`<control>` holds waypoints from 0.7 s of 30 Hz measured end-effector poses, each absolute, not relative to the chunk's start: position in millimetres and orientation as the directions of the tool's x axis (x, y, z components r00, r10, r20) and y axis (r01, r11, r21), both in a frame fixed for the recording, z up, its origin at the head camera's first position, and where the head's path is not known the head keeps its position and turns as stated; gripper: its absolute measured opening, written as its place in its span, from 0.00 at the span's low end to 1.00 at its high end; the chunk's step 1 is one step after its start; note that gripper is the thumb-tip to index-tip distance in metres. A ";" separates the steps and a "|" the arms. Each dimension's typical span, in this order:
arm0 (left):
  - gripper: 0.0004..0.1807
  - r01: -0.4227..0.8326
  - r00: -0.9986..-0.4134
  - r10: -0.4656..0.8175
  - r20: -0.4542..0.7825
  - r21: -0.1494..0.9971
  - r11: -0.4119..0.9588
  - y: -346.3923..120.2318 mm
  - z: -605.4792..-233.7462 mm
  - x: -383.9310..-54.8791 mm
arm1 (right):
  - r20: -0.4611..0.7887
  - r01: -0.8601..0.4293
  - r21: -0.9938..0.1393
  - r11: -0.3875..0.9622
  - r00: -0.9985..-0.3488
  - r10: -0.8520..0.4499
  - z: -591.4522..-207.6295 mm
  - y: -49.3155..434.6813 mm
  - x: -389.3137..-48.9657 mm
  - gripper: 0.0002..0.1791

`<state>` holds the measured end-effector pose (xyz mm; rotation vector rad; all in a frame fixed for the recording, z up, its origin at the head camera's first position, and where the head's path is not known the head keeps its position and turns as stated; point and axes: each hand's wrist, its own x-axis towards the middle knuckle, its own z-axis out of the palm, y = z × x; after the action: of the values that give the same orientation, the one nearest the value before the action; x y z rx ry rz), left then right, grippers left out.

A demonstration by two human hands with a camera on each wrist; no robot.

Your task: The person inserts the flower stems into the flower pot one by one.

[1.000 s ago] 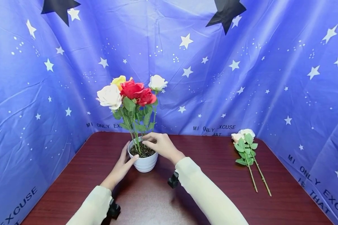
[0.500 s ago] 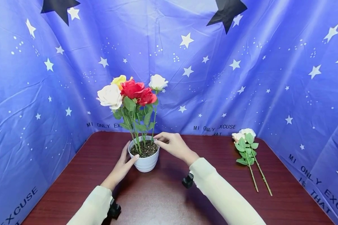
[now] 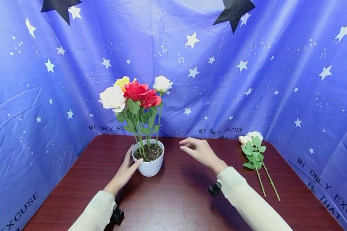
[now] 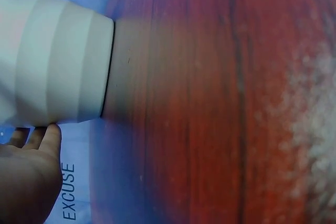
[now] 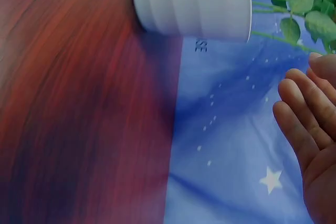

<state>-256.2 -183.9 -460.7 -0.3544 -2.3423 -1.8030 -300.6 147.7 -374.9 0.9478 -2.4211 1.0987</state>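
A white ribbed flower pot [image 3: 149, 169] filled with dark soil [image 3: 153, 154] stands upright on the table. My left hand [image 3: 123, 171] rests against its left side, thumb at the front rim and fingers along the wall. In the left wrist view, extended fingertips [image 4: 51, 132] touch the pot. Several roses stand in the soil: red [image 3: 136, 90], yellow [image 3: 122, 82], a large white one [image 3: 112, 98] on the left and a smaller white one [image 3: 162, 84] on the right. My right hand [image 3: 203, 153] hovers right of the pot, holding nothing, its fingers loosely bent.
Two pale roses with green stems [image 3: 257, 157] lie on the right side of the dark red wooden table [image 3: 173, 199]. A blue curtain with stars [image 3: 208, 86] surrounds the table behind and at both sides.
My right hand has moved away from the pot to the right, toward the loose roses. The left hand, the pot and the flowers in it have stayed in place.
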 end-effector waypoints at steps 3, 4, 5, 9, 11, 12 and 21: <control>0.44 0.279 -0.960 0.082 0.267 0.927 0.251 -184.0 -460.4 -256.1 | 0.520 -0.678 -0.544 0.495 -0.735 -0.435 -379.1 162.4 -297.8 0.10; 0.44 0.279 -0.960 0.083 0.266 0.927 0.252 -184.0 -460.3 -256.1 | 0.519 -0.675 -0.540 0.502 -0.737 -0.433 -380.8 167.4 -297.1 0.10; 0.44 0.279 -0.960 0.084 0.266 0.927 0.251 -183.9 -460.2 -256.0 | 0.519 -0.675 -0.534 0.510 -0.737 -0.432 -382.5 172.2 -296.2 0.10; 0.44 0.276 -0.961 0.087 0.262 0.929 0.245 -184.1 -460.1 -255.9 | 0.516 -0.662 -0.507 0.552 -0.746 -0.421 -389.5 192.3 -293.0 0.09; 0.44 0.274 -0.962 0.088 0.260 0.931 0.242 -184.1 -460.0 -255.8 | 0.510 -0.651 -0.504 0.568 -0.755 -0.412 -392.8 203.1 -290.8 0.09; 0.44 0.273 -0.962 0.089 0.259 0.932 0.240 -184.1 -460.1 -255.7 | 0.507 -0.645 -0.504 0.574 -0.759 -0.408 -394.7 208.7 -289.6 0.09; 0.45 0.273 -0.962 0.089 0.259 0.933 0.232 -185.1 -459.6 -255.7 | 0.502 -0.552 -0.464 0.693 -0.808 -0.308 -409.0 267.2 -282.2 0.09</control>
<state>-255.7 -185.1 -459.6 -0.3479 -2.3431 -1.8249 -282.2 267.2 -409.0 0.6701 -2.5174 0.8688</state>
